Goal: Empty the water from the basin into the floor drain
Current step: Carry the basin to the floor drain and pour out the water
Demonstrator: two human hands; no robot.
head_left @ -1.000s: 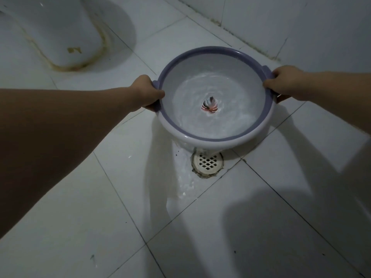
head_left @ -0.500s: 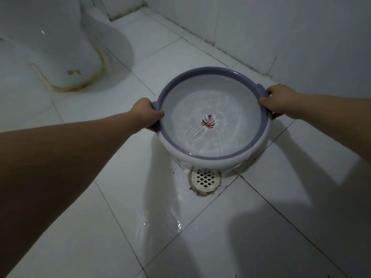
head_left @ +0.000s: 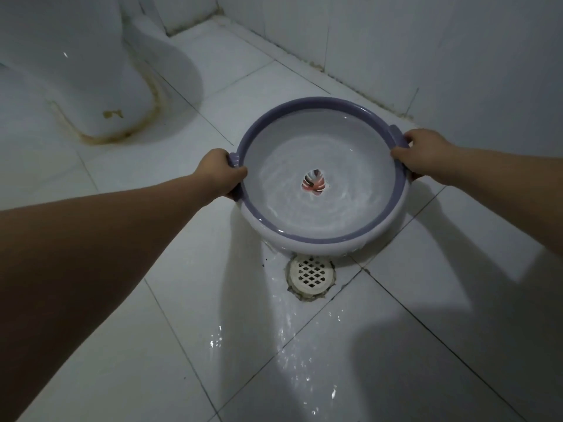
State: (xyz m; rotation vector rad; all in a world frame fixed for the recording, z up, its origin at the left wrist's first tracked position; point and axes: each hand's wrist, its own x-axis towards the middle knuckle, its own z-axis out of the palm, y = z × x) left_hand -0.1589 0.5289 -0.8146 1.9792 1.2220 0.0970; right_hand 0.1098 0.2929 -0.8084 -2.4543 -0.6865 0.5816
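Note:
A round white basin (head_left: 350, 237) with a purple rim sits on the tiled floor, tilted towards me, with rippling water inside and a small red pattern at its bottom. My left hand (head_left: 221, 173) grips the left handle and my right hand (head_left: 422, 155) grips the right handle. Just in front of the basin's near edge lies the round white floor drain (head_left: 310, 274) with a lattice grate. Water spreads over the floor around the drain and towards me.
The base of a white toilet (head_left: 100, 86), stained around its foot, stands at the back left. A tiled wall (head_left: 426, 41) runs behind the basin from the corner to the right. Wet, shiny tiles (head_left: 298, 360) lie below the drain.
The basin has shifted slightly and its water ripples more. The wet patch on the floor below the drain has spread towards me. Both hands keep their hold on the handles.

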